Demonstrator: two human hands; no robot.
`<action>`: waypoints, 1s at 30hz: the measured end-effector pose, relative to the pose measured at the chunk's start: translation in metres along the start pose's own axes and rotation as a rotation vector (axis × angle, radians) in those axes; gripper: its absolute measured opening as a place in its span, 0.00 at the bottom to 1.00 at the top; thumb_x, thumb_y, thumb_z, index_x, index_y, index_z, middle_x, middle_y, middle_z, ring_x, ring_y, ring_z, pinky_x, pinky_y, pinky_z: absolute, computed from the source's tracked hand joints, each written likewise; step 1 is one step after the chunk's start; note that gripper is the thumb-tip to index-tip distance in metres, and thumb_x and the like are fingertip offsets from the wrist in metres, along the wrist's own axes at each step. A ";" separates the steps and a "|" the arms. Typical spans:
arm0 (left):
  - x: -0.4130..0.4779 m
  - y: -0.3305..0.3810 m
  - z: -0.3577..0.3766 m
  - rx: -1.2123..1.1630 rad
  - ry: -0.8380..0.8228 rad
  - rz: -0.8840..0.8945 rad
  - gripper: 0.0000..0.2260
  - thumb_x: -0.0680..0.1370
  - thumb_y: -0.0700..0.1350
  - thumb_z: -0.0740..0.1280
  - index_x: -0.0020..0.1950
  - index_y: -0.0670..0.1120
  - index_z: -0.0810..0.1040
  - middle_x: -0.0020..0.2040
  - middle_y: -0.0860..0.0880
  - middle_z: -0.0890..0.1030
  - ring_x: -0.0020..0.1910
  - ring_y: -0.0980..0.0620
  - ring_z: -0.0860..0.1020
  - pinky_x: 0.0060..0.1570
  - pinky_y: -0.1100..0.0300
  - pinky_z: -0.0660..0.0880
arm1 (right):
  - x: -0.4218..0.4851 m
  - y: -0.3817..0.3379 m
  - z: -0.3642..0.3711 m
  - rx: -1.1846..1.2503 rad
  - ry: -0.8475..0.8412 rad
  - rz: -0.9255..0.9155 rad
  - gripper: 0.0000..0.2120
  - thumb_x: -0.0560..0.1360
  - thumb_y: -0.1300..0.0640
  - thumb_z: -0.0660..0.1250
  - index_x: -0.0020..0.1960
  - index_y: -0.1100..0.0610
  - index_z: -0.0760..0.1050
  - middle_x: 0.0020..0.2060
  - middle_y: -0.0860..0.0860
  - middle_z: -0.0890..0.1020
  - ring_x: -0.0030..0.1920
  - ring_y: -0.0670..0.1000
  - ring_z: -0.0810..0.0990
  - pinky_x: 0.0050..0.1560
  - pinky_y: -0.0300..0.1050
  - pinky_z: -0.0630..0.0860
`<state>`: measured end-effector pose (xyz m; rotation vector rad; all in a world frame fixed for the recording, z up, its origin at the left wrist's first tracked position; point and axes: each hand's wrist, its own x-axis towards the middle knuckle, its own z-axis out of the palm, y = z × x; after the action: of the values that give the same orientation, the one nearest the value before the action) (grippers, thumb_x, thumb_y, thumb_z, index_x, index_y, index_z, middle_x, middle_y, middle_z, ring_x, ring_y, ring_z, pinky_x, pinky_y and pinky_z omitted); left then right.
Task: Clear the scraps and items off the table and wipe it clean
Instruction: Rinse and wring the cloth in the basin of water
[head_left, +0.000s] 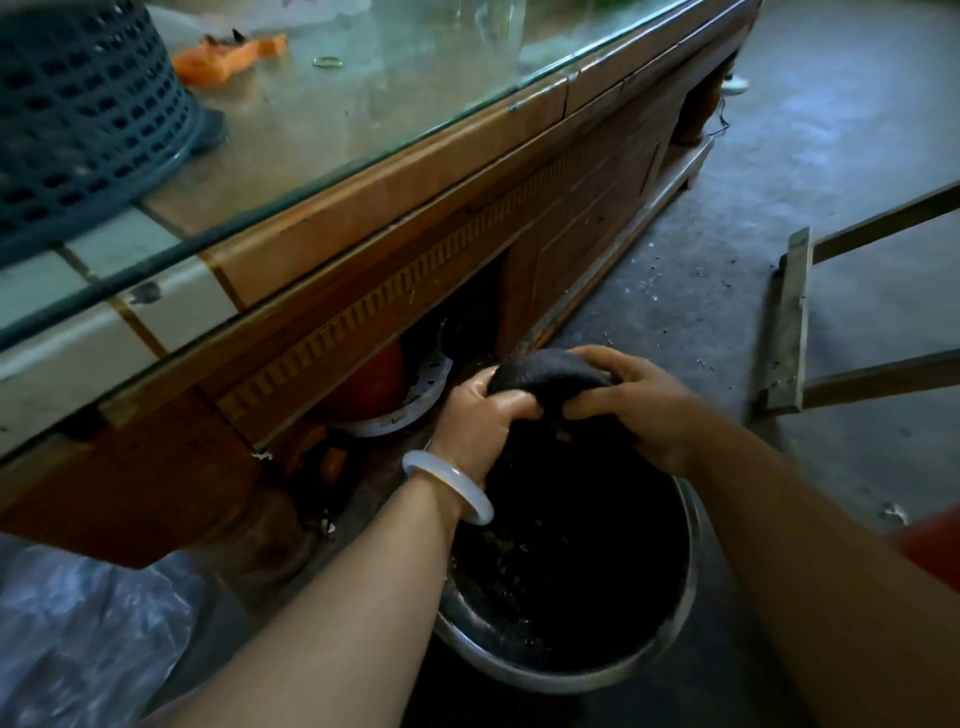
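Observation:
Both my hands grip a dark wet cloth (550, 376) over a metal basin (644, 660) that stands on the floor beside the table. My left hand (480, 415), with a white bangle on the wrist, clutches the cloth's left side. My right hand (634, 400) clutches its right side. The basin's inside looks dark with bits of debris. On the glass-topped wooden table (395, 171) above lie an orange scrap (228, 57) and a small metal ring (327, 62).
A dark blue plastic basket (78, 119) stands on the table at the left. Glassware (493, 26) sits at the table's far edge. An orange object on a perforated metal plate (415, 395) lies under the table. A wooden frame (800, 322) lies on the concrete floor at right. Clear plastic (78, 623) is at lower left.

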<state>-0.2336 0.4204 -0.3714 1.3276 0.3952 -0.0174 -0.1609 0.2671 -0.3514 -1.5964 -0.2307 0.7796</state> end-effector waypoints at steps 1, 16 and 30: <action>0.000 0.005 0.004 -0.041 0.046 -0.015 0.14 0.66 0.37 0.67 0.51 0.44 0.80 0.45 0.41 0.84 0.47 0.40 0.81 0.52 0.46 0.78 | -0.001 0.003 0.003 0.056 -0.016 -0.003 0.23 0.68 0.75 0.69 0.58 0.55 0.80 0.51 0.61 0.83 0.51 0.60 0.83 0.58 0.58 0.78; -0.021 0.059 0.052 -0.608 0.210 -0.339 0.03 0.69 0.37 0.61 0.39 0.38 0.71 0.37 0.44 0.72 0.39 0.44 0.73 0.55 0.51 0.74 | -0.013 0.027 0.039 0.543 -0.131 0.122 0.19 0.70 0.54 0.69 0.57 0.64 0.78 0.43 0.61 0.85 0.40 0.56 0.85 0.40 0.48 0.82; -0.033 0.048 0.003 1.879 -0.368 0.665 0.35 0.78 0.46 0.60 0.76 0.54 0.39 0.77 0.47 0.44 0.76 0.47 0.44 0.73 0.45 0.50 | -0.024 0.005 0.011 0.488 -0.257 0.390 0.13 0.59 0.64 0.75 0.43 0.64 0.80 0.37 0.58 0.82 0.33 0.55 0.83 0.33 0.46 0.80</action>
<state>-0.2518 0.4226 -0.3164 3.1634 -0.6437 -0.0893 -0.1870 0.2613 -0.3480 -1.0847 0.0912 1.2396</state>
